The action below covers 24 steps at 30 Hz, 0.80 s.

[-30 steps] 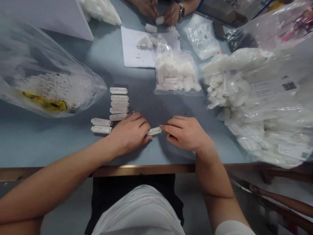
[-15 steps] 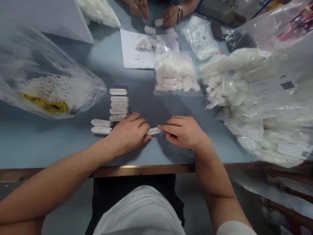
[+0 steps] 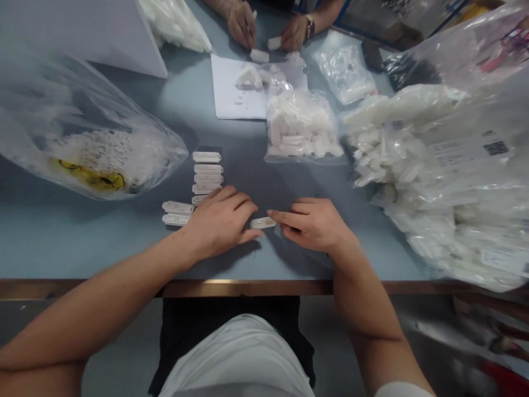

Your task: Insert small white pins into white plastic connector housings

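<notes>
A small white plastic connector housing (image 3: 263,223) with rows of small holes lies between my hands near the front of the table. My right hand (image 3: 312,223) has its index finger along the housing's right end, the other fingers curled; its thumb is hidden, and the grip seems to be on that end. To the left, my left hand (image 3: 225,223) is open, thumb and fingers parted around the housing's left end without gripping it. Beside this hand, similar white housings (image 3: 208,179) lie in a column, the lowest partly covered by the fingers. Two more housings (image 3: 177,207) lie by my left wrist.
A clear bag of small white parts (image 3: 95,160) stands at left. Ahead lie a paper sheet (image 3: 225,102) and a bag of white pieces (image 3: 303,129). Large filled bags (image 3: 433,160) crowd the right side. Across the table, another person's hands (image 3: 242,25) handle white pieces.
My left thumb and fingers have spread apart and let go of the housing's left end. My right hand stays at its right end. The whole view has shifted slightly.
</notes>
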Tool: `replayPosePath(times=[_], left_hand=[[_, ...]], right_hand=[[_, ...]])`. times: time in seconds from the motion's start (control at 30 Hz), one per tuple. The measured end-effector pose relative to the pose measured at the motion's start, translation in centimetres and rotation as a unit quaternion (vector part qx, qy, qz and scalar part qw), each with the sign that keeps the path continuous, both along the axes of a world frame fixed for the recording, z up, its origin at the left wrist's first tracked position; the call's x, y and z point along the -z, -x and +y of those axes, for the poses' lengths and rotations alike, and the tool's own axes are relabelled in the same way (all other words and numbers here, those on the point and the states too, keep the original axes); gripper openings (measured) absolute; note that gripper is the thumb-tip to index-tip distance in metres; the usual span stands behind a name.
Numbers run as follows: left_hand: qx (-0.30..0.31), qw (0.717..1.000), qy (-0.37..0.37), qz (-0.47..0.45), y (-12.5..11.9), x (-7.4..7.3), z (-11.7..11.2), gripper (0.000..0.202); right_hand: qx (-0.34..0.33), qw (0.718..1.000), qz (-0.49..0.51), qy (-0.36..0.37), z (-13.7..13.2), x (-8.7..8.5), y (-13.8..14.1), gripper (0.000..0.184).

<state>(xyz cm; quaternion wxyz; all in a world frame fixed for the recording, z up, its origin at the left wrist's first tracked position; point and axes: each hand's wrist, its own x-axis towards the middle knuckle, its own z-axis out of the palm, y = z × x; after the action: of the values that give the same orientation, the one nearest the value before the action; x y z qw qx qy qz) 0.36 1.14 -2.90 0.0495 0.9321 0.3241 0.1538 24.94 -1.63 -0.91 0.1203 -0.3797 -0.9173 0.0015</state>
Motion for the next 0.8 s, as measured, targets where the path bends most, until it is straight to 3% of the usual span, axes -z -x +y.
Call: replayPosePath(times=[0.2, 0.43, 0.63, 0.73, 0.8], left_hand=[[-0.135, 0.990, -0.031, 0.017, 2.3, -1.3, 2.0, 0.029], [-0.049, 0.998, 0.007, 0.042, 2.2, -0.9, 1.9, 0.017], [-0.036, 0.994, -0.028, 0.103, 1.8, -0.6, 1.7, 0.020], [-0.046, 0.996, -0.003, 0.072, 1.6, -0.7, 1.8, 0.021], [-0.061, 0.997, 0.037, 0.004, 1.3, -1.1, 1.6, 0.022]], right_hand=[[0.058, 0.995, 0.008, -0.085, -0.1, 0.2, 0.4, 0.031], [0.071, 0.994, 0.002, -0.077, -0.1, 0.5, 0.6, 0.032], [0.058, 0.994, 0.005, -0.088, -0.1, 0.7, 0.6, 0.031], [0.067, 0.993, 0.029, -0.089, -0.2, 0.7, 0.9, 0.031], [0.079, 0.992, 0.067, -0.076, -0.3, 0.7, 1.2, 0.030]])
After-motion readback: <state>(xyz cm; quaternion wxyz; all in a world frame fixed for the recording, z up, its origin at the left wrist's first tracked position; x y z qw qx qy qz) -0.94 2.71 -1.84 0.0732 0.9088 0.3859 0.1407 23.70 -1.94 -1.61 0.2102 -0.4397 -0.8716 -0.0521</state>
